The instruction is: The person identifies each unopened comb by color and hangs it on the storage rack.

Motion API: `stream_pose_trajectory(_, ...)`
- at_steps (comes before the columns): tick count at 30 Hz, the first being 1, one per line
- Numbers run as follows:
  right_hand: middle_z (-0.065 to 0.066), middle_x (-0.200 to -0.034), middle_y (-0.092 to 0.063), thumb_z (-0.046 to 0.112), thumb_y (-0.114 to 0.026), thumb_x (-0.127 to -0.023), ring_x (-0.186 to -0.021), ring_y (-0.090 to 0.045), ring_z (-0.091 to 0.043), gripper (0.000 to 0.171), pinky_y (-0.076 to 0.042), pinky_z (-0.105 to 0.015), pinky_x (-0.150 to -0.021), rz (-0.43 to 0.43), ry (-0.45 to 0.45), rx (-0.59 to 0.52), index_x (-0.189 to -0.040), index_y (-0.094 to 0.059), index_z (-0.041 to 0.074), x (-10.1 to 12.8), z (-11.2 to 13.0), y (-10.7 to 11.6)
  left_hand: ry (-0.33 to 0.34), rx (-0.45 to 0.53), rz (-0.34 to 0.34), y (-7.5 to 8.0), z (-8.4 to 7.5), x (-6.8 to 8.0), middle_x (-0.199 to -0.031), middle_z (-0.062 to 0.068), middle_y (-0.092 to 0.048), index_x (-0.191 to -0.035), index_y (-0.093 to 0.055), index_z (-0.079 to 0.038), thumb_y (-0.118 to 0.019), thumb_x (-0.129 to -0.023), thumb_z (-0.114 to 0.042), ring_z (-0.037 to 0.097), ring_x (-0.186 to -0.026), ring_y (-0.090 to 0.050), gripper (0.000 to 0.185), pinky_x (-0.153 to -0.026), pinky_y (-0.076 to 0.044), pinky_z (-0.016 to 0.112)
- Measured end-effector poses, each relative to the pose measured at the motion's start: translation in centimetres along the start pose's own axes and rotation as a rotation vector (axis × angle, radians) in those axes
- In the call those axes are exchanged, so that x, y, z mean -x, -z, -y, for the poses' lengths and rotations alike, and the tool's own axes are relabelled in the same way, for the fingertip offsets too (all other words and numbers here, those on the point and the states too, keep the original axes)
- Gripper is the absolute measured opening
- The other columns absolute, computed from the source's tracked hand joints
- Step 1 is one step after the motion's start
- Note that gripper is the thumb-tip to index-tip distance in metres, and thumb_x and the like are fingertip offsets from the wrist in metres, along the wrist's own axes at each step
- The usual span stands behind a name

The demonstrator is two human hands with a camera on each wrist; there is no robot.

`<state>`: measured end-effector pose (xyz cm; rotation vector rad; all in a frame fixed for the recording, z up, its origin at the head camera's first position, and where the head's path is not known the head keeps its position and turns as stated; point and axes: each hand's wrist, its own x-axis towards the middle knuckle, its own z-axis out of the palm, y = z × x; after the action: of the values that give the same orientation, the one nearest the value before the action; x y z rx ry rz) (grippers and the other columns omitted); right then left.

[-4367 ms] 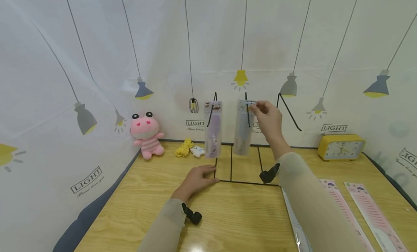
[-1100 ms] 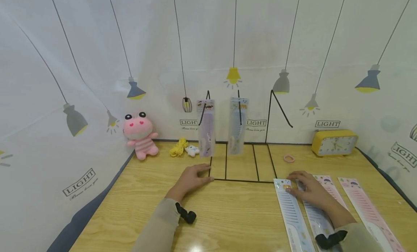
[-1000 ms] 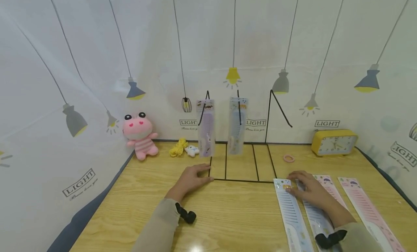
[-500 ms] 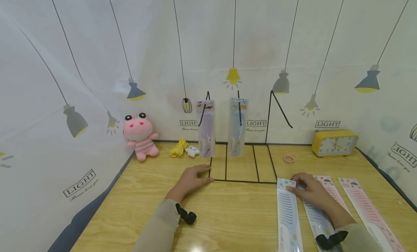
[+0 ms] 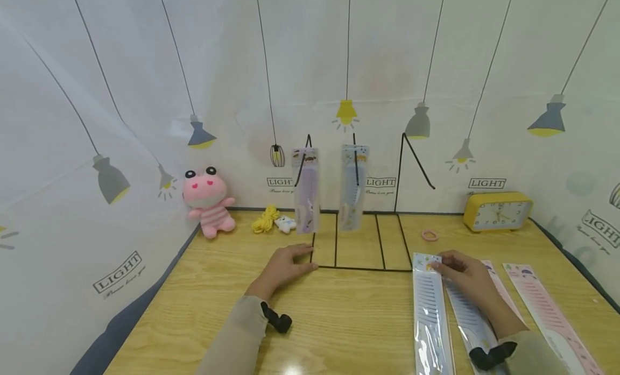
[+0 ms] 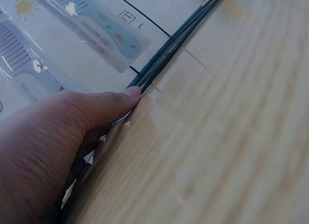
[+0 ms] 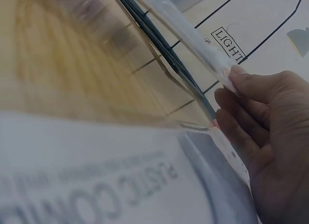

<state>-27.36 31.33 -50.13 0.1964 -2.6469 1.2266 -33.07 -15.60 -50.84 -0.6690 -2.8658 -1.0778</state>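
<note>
A black wire rack stands at the back of the wooden table. A purple packaged comb and a blue one hang from its two left hooks. The right hook is bare. My left hand rests flat on the table, with its fingertips against the rack's base corner. My right hand pinches the top end of a blue-white packaged comb, raised a little and angled toward the rack. In the right wrist view the thumb and fingers hold that package's edge.
Two more packaged combs lie at the right, one under my right forearm and a pink one. Along the back stand a pink plush, yellow string, a small white toy, a pink ring and a yellow clock.
My right hand left the hung blue comb and came down to the table. In the last second it took the blue-white package's top end and drew it up toward the rack. The left hand stayed put.
</note>
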Motion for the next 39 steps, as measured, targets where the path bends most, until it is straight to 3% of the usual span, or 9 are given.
stream_pose_trajectory(4,0.001,-0.098,-0.074,0.044,-0.072,-0.093,-0.087,-0.066,-0.003,0.040,-0.052,-0.017,-0.072,-0.023,-0.024,-0.084,-0.114,-0.072,0.010,-0.1,0.1,0.0,0.004,-0.012,0.006,0.0,0.0,0.0,-0.150,-0.002,-0.051,-0.143,-0.059,-0.023,-0.071,-0.090,-0.053,0.025,-0.141,-0.044,0.062,-0.116,-0.034,0.047)
stream_pose_trajectory(9,0.002,-0.095,-0.076,0.042,-0.073,-0.092,-0.085,-0.067,-0.006,0.036,-0.054,-0.022,-0.069,-0.021,-0.047,-0.156,-0.109,-0.073,0.010,-0.1,0.2,0.0,0.000,-0.009,0.008,0.1,0.0,0.1,-0.150,-0.001,-0.051,-0.143,-0.059,-0.022,-0.071,-0.091,-0.052,0.026,-0.141,-0.043,0.061,-0.116,-0.034,0.049)
stream_pose_trajectory(20,-0.001,-0.094,-0.075,0.044,-0.074,-0.091,-0.083,-0.068,-0.009,0.040,-0.056,-0.023,-0.068,-0.059,-0.076,-0.172,-0.106,-0.073,0.007,-0.3,0.7,0.2,0.003,0.018,-0.004,0.3,-0.1,0.0,-0.150,0.001,-0.051,-0.143,-0.060,-0.022,-0.071,-0.091,-0.050,0.027,-0.141,-0.043,0.060,-0.117,-0.033,0.049)
stream_pose_trajectory(24,0.004,-0.094,-0.073,0.045,-0.073,-0.092,-0.082,-0.067,-0.006,0.045,-0.057,-0.023,-0.069,-0.080,-0.099,-0.197,-0.111,-0.071,0.004,-0.3,1.4,0.4,-0.006,0.024,0.001,0.2,0.0,0.0,-0.150,0.002,-0.051,-0.142,-0.060,-0.021,-0.071,-0.091,-0.051,0.028,-0.140,-0.044,0.061,-0.116,-0.034,0.049)
stream_pose_trajectory(30,0.010,-0.094,-0.072,0.038,-0.072,-0.094,-0.083,-0.068,-0.005,0.047,-0.059,-0.026,-0.072,-0.098,-0.050,-0.259,-0.119,-0.068,-0.002,-0.4,4.5,1.2,-0.015,0.011,0.006,0.1,-0.2,0.0,-0.150,0.002,-0.051,-0.143,-0.060,-0.021,-0.070,-0.091,-0.054,0.028,-0.140,-0.044,0.063,-0.116,-0.035,0.049)
stream_pose_trajectory(39,0.005,-0.102,-0.074,0.043,-0.072,-0.093,-0.093,-0.067,-0.007,0.043,-0.056,-0.021,-0.077,-0.041,-0.005,-0.238,-0.118,-0.071,0.009,-0.3,10.4,1.9,-0.006,0.000,0.011,0.2,-0.4,0.1,-0.150,0.001,-0.051,-0.143,-0.059,-0.021,-0.070,-0.090,-0.054,0.027,-0.140,-0.044,0.063,-0.116,-0.034,0.048)
